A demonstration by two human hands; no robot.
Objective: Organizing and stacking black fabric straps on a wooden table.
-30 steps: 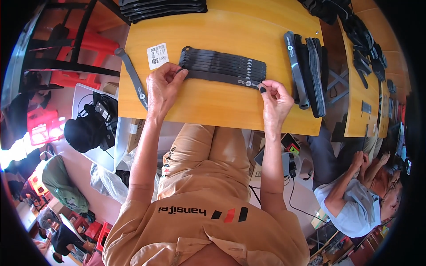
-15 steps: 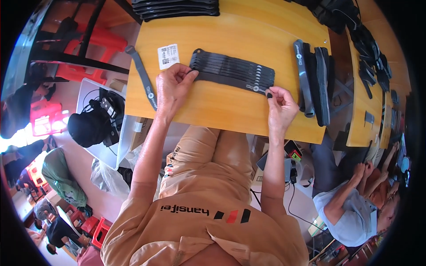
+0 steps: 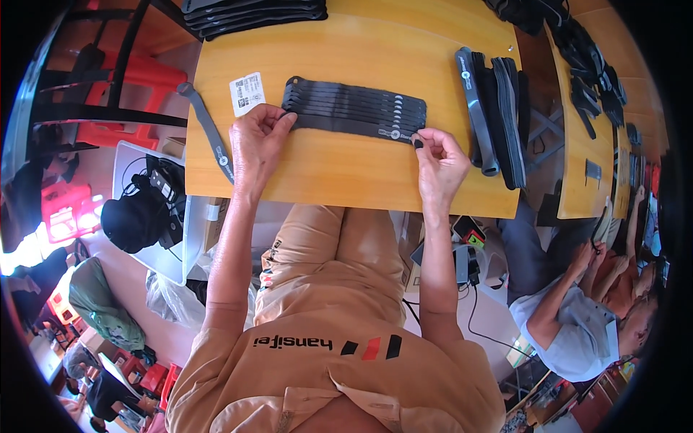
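Observation:
On the yellow tabletop lies a fan of several overlapping dark grey straps (image 3: 346,102), each shifted a little from the one beneath. The nearest strap (image 3: 346,128) runs along the front of the fan, a pale printed mark near its right end. My left hand (image 3: 258,141) pinches that strap's left end between thumb and fingertips. At its right end, my right hand (image 3: 439,162) has thumb and finger closed on the tip; a dark patch shows on one fingertip. A white label sheet (image 3: 247,94) rests just beyond my left hand, and a single loose strap (image 3: 207,130) lies left of it.
A pile of dark straps (image 3: 256,16) sits at the table's far left edge. More strap bundles (image 3: 498,115) lie at the right side. Left of the table stands a white bin (image 3: 189,245) with black items. At another table on the right, a co-worker (image 3: 563,325) sits.
The whole view has shifted, so the table appears further left and slightly higher. Both my hands keep their pinch on the front strap's ends, and the strap now sits closer against the fan.

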